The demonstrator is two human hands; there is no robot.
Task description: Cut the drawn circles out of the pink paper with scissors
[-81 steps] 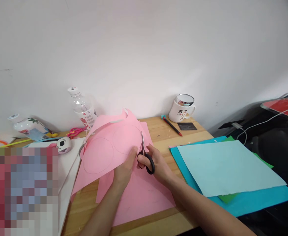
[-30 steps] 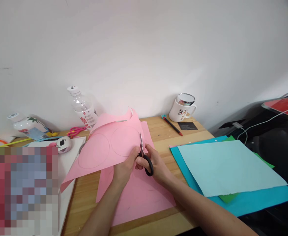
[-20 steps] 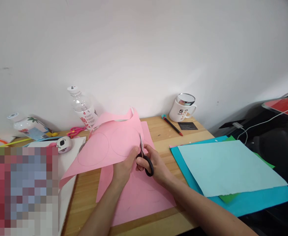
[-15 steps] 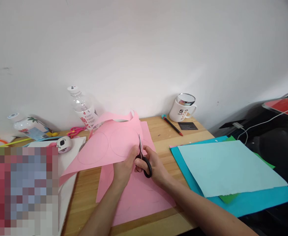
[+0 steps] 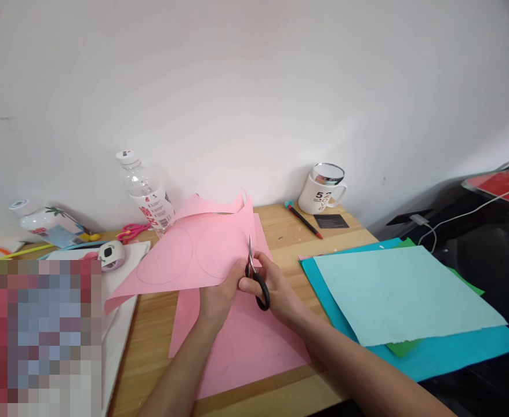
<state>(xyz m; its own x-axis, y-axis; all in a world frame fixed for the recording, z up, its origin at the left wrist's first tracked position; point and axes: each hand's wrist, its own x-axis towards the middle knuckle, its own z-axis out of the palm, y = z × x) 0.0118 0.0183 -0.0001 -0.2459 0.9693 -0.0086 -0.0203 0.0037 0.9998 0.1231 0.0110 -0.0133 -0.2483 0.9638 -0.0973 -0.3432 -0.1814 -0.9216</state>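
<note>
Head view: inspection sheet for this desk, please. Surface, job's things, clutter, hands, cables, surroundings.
Surface: wooden table, largely under paper.
Job's things: pink sheet with two pencilled circles, lifted off the table; scissors with blades at its right edge; flat pink sheet beneath.
Clutter: bottle, mug, pencil, blue paper stack.
Grippers: left hand pinches the pink sheet; right hand holds the scissors.
Cables: white cable on the dark surface at right.
Surroundings: white wall.
</note>
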